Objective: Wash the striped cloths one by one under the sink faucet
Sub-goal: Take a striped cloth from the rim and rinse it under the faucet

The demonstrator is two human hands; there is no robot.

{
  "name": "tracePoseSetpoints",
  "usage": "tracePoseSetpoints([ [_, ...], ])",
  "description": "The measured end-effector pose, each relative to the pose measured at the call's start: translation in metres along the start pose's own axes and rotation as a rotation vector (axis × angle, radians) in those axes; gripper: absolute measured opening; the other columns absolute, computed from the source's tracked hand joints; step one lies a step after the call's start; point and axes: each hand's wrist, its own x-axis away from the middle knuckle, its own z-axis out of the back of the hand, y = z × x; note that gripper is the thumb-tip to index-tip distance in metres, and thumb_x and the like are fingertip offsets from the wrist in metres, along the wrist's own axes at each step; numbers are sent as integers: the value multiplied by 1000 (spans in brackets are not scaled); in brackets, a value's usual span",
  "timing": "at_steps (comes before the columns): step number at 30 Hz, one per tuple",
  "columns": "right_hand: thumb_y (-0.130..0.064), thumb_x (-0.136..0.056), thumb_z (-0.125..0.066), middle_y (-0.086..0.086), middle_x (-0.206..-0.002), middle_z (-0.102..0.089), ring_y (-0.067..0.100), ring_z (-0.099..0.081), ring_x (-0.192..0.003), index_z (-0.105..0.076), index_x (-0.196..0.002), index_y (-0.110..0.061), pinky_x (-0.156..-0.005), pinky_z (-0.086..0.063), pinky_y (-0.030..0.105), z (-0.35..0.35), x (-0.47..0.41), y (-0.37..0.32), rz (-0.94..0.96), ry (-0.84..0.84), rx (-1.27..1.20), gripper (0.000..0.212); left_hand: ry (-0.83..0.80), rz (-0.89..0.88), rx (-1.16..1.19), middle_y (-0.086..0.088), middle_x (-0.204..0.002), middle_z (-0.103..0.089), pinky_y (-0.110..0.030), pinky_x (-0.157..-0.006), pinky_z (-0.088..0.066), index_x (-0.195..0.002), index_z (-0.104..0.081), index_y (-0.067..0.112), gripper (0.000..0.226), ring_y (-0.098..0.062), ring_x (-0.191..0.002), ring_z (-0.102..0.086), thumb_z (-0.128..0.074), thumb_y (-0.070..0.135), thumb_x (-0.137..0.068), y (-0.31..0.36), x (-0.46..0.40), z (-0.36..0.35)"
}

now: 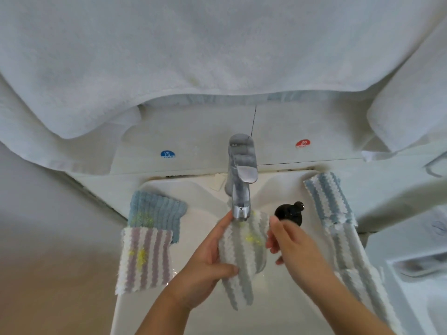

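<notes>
- Several white towels (169,56) hang across the top of the view, the biggest draped just above the backsplash.
- White sink (193,197) fills the lower middle; its basin holds the cloth being handled and a black drain stopper (289,213) that sits just right of the spout.
- Long blue-and-white striped cloth (336,228) lies over the sink's right rim, running from the back edge toward the near corner.
- Purple-and-white striped cloth (145,258) hangs over the left rim, marked with yellow stains; it overlaps the lower edge of a plain blue cloth (154,211) behind it, which also carries a yellowish patch.
- Grey-and-white striped cloth (242,252), stained yellow near its top, is held in the basin directly beneath the faucet (240,180) spout.
- Left hand (208,259) grips that cloth's left edge, thumb across the front and fingers curled behind, index finger reaching up beside the spout.
- Right hand (290,245) has loosely bent fingers at the cloth's right edge; whether it actually pinches the fabric cannot be told.
- Blue cold sticker (167,154) and red hot sticker (302,143) sit on the backsplash either side of the faucet.
</notes>
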Motion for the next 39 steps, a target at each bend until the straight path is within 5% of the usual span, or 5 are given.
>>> tracePoseSetpoints([
  [3,-50,-96,-44,-2,-97,-69,10,-63,-92,-62,-93,-23,-93,-50,38,-11,-4,39,-222,-20,-132,32,-2,28,42,-12,-143,-52,-34,-98,-48,-149,-30,25,90,-32,-130,-50,-51,-20,-74,-6,1,-3],
  [10,-15,-100,-47,12,-110,-72,27,-69,-102,-64,-119,-13,-82,-56,39,-7,-19,50,-256,-213,-634,25,50,66,-8,7,-138,-57,-38,-103,-48,-146,-34,31,91,-22,-129,-53,-54,-17,-70,-17,-6,-14],
  [23,-7,-90,-60,18,-92,-72,32,-65,-82,-72,-84,-9,-83,-52,44,48,-52,64,-346,-109,-161,14,253,-28,-94,30,-123,-59,-33,-103,-48,-142,-41,36,91,-6,-122,-57,-69,-3,-65,-47,-46,-50],
  [29,-6,-99,-44,8,-85,-67,18,-62,-72,-64,-95,-7,-66,-54,27,83,-75,23,-300,-108,88,20,261,-5,87,3,-136,-58,-35,-94,-52,-138,-47,38,94,-21,-120,-60,-71,-10,-61,-46,-55,-55],
  [39,-21,-105,-25,3,-118,-64,21,-57,-111,-62,-113,-12,-91,-42,28,35,-108,-6,113,-24,512,39,203,-60,134,7,-140,-56,-29,-97,-50,-143,-41,37,93,-17,-127,-56,-63,-13,-67,-38,-64,-60],
])
